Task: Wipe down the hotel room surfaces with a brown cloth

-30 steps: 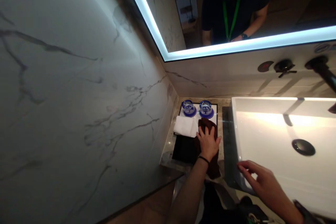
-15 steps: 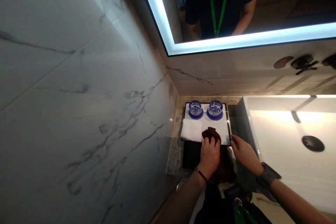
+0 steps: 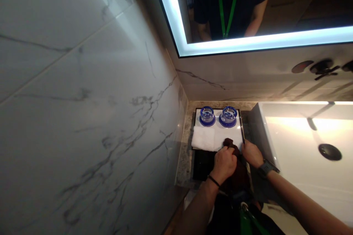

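My left hand is closed on a dark brown cloth, bunched at its fingertips over the front of a white tray with a dark edge. The rest of the cloth hangs down below the hand. At the tray's front right corner, my right hand has its fingers closed on the edge. A folded white towel lies at the tray's front left. Behind it, two upside-down-looking or lidded clear glasses with blue rims, a left glass and a right glass, stand on blue coasters.
A white basin with a dark drain is on the right, close to my right wrist. Dark taps stick out from the wall above it. A marbled wall rises at the left, and a lit mirror hangs behind.
My left hand has moved right and slightly toward me with the cloth, along the tray's front. My right hand has drawn in closer around the tray's corner. The view has shifted slightly.
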`<state>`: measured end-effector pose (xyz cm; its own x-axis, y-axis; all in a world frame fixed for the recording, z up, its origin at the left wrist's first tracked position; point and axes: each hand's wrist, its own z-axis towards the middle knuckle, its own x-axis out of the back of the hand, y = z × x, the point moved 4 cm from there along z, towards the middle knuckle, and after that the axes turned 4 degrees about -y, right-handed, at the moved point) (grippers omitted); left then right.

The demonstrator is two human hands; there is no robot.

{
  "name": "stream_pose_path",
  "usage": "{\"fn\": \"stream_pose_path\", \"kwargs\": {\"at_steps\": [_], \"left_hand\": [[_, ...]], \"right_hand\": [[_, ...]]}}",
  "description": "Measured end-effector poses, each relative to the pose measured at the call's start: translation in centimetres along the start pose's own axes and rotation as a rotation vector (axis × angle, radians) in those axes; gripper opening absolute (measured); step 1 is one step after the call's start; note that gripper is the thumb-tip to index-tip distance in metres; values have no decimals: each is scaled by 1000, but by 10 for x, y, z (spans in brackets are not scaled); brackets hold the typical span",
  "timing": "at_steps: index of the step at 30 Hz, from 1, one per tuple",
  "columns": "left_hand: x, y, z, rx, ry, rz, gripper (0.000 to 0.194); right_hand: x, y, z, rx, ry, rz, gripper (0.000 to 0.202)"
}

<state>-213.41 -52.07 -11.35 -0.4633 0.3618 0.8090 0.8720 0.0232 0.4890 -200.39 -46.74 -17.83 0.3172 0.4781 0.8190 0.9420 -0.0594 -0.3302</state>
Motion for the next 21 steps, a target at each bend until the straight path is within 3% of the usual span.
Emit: {"fn": "stream_pose_path", "kwargs": {"at_steps": [6, 11, 15, 19, 21], "left_hand": [[-2, -5, -13, 92, 68, 73, 26], [19, -9, -16, -14, 41, 11, 24], [30, 8, 11, -106, 72, 20, 29], [15, 25, 51, -127, -16, 93, 32], [10, 27, 59, -141, -80, 132, 30]], "right_hand": [[-6, 1, 8, -36, 20, 66, 27], [-6, 5, 1, 6, 63, 201, 33], [-11, 11, -15, 10, 107, 335, 43], [-20, 14, -27, -2, 112, 411, 47], [-22, 12, -28, 8, 111, 437, 48]]}}
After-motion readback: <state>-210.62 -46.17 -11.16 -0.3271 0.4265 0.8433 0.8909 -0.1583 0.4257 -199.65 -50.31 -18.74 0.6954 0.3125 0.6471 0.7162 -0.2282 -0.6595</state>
